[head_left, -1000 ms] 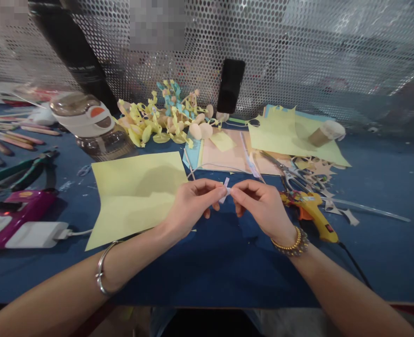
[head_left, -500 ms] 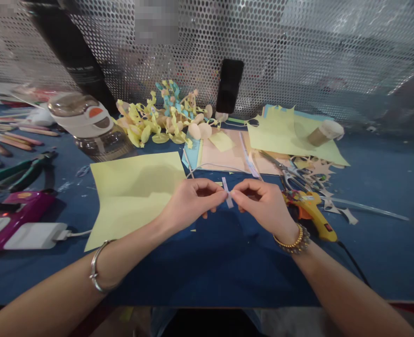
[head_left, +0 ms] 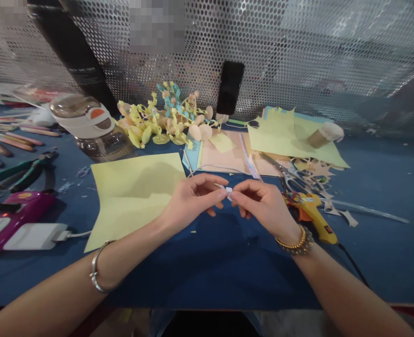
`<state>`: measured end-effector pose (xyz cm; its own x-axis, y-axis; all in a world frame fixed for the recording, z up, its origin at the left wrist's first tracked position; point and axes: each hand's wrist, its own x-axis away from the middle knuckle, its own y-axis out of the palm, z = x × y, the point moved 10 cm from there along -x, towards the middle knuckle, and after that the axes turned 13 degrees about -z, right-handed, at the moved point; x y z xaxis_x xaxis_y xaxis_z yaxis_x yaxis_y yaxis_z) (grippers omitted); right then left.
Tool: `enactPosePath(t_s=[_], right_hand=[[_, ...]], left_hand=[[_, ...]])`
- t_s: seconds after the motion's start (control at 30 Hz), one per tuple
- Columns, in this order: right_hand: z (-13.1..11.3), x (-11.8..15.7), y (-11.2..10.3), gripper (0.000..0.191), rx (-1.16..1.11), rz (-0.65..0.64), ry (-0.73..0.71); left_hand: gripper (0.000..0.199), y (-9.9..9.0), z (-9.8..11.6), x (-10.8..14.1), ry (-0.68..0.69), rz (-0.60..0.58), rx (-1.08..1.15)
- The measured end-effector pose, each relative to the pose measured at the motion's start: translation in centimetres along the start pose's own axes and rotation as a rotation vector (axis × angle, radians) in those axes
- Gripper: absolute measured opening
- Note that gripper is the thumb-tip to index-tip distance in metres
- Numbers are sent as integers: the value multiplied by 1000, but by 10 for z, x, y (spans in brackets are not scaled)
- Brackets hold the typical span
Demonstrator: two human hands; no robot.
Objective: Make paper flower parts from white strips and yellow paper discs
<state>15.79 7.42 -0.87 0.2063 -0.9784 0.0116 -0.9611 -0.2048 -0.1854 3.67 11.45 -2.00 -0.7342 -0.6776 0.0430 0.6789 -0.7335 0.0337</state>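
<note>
A small folded loop of white paper strip [head_left: 228, 191] sits pinched between the fingertips of the left hand [head_left: 193, 199] and the right hand [head_left: 263, 206], both half-curled, above a dark blue work mat [head_left: 207, 276]. A pale yellow paper sheet [head_left: 133, 196] lies just left of the hands, with a yellow-and-orange hot glue gun [head_left: 314, 220] and steel scissors [head_left: 291, 180] just right, all before a perforated metal screen [head_left: 298, 47]

The blue tabletop [head_left: 207, 281] offers passage on the near side, below both hands. Beyond the right hand [head_left: 265, 206] stand a yellow hot glue gun [head_left: 310, 215] and steel scissors [head_left: 291, 180]. Beyond the left hand [head_left: 191, 201] lies a flat yellow paper sheet [head_left: 133, 196]; farther on, a heap of paper curls [head_left: 154, 124] blocks the way.
</note>
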Motion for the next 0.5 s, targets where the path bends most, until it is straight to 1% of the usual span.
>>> enactPosePath(t_s=[0.07, 0.1, 0.23, 0.3, 0.4, 0.5], right_hand=[[4, 0, 0, 20, -43, -6, 17], [5, 0, 0, 20, -58, -10, 25], [6, 0, 2, 19, -105, -35, 32], [6, 1, 3, 19, -119, -41, 26], [5, 1, 4, 19, -127, -43, 22], [4, 1, 3, 19, -113, -37, 19]], left_hand=[[34, 2, 9, 1, 68, -22, -80], [33, 3, 12, 1, 96, -25, -128], [16, -1, 23, 6, 175, 47, -265], [14, -2, 25, 8, 207, 76, -283], [13, -2, 28, 9, 245, 88, -281], [12, -2, 27, 10, 231, 99, -262]])
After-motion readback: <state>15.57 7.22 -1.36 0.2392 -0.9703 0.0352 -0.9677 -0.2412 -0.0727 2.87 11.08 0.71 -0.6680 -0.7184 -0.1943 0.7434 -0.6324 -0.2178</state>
